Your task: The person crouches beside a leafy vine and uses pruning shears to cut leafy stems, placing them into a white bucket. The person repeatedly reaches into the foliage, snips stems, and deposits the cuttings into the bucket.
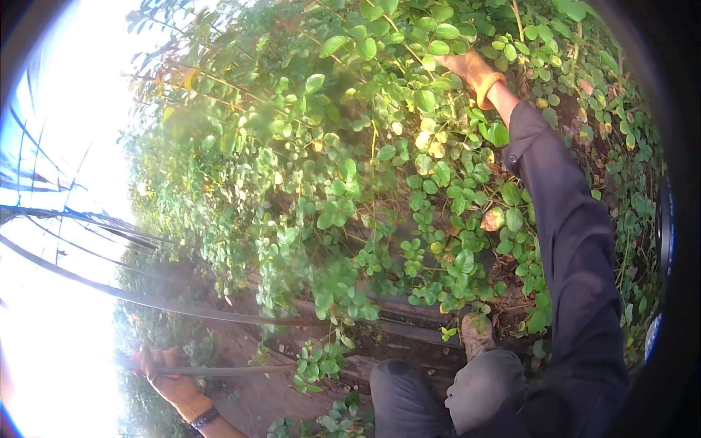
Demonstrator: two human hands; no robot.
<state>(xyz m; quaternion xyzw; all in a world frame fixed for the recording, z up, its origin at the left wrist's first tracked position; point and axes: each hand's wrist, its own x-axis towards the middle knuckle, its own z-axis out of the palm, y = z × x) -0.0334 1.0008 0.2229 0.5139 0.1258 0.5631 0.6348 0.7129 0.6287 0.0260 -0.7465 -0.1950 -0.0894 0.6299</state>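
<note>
My left hand (175, 388), in an orange glove with a dark band at the wrist, is closed round a long thin bar (248, 369) at the lower left; a small red item shows at its fingers, too small to name. My right hand (475, 73), in a similar orange glove, reaches up into the leafy bushes (343, 175) at the upper right. Its fingertips are among leaves and stems, and I cannot tell what, if anything, they grip.
Curved bars (109, 290) cross the bright left side. Dark strips (394, 314) run along the soil (248, 394) beneath the foliage. My bent legs (478, 387) and a worn shoe (478, 336) are at the lower right, beside more low plants (328, 420).
</note>
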